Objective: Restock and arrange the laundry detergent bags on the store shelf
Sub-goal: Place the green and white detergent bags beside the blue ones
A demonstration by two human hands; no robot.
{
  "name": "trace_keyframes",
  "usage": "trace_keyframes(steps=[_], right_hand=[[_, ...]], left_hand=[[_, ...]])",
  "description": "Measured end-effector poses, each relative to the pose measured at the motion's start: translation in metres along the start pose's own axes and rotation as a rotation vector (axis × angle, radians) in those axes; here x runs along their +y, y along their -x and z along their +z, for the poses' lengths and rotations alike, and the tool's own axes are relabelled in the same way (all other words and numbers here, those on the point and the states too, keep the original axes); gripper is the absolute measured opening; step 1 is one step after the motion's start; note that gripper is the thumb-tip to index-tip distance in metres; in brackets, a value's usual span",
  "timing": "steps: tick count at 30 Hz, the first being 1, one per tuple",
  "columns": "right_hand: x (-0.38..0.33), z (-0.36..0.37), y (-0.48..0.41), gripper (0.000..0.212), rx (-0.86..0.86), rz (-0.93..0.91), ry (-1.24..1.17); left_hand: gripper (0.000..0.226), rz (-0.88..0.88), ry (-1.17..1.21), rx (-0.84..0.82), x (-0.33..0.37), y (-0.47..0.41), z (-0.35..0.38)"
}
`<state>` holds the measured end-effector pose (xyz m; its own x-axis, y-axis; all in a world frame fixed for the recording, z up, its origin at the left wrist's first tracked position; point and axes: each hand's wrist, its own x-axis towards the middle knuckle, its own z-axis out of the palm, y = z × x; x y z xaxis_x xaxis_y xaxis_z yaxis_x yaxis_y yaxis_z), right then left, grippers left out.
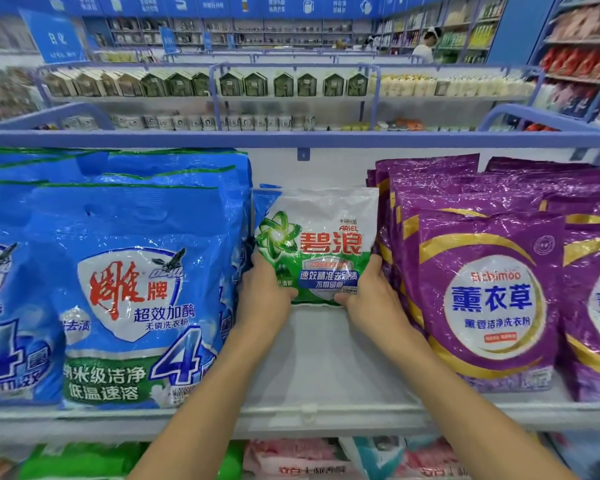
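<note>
A small white-and-green detergent bag point(321, 237) stands upright at the back of the white shelf point(326, 375), in the gap between two rows. My left hand point(262, 292) grips its lower left corner and my right hand point(373, 296) grips its lower right corner, thumbs on the front. Large blue detergent bags point(129, 289) fill the shelf to the left. Purple lavender detergent bags point(489, 289) fill it to the right. A sliver of another blue bag point(265, 202) shows behind the white one.
A blue rail point(291, 138) runs above the shelf. The shelf below holds green, pink and teal bags point(291, 459). Further aisles with boxed goods lie beyond, and a person point(425, 46) stands far back right.
</note>
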<state>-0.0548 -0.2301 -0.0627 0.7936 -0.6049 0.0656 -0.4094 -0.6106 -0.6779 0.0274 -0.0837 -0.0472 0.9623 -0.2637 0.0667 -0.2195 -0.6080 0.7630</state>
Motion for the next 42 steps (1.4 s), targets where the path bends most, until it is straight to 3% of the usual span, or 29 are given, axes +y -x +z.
trace_keyframes(steps=[8,11,15,19,21,26,42], right_hand=[[0.002,-0.002,0.011,0.075,0.077,0.019,0.028],[0.005,-0.002,0.021,0.071,0.112,-0.044,0.069],[0.000,-0.011,0.050,0.048,0.076,-0.128,0.110],[0.001,-0.023,0.091,0.051,0.037,-0.231,0.115],[0.006,-0.029,0.117,0.056,0.035,-0.254,0.108],[0.031,-0.037,0.188,0.055,0.010,-0.316,0.130],[0.060,-0.001,0.326,0.061,-0.210,-0.314,0.037]], left_hand=[[0.056,0.053,-0.130,-0.018,-0.008,0.010,0.004],[0.051,0.095,-0.195,-0.015,-0.012,0.018,0.004],[0.042,0.173,-0.235,-0.058,-0.012,0.038,-0.008],[0.045,0.306,-0.288,-0.118,-0.018,0.073,-0.026],[0.054,0.355,-0.318,-0.087,-0.023,0.100,-0.035],[0.044,0.433,-0.313,0.048,-0.045,0.181,-0.045],[0.057,0.102,-0.429,0.085,-0.163,0.350,-0.099]])
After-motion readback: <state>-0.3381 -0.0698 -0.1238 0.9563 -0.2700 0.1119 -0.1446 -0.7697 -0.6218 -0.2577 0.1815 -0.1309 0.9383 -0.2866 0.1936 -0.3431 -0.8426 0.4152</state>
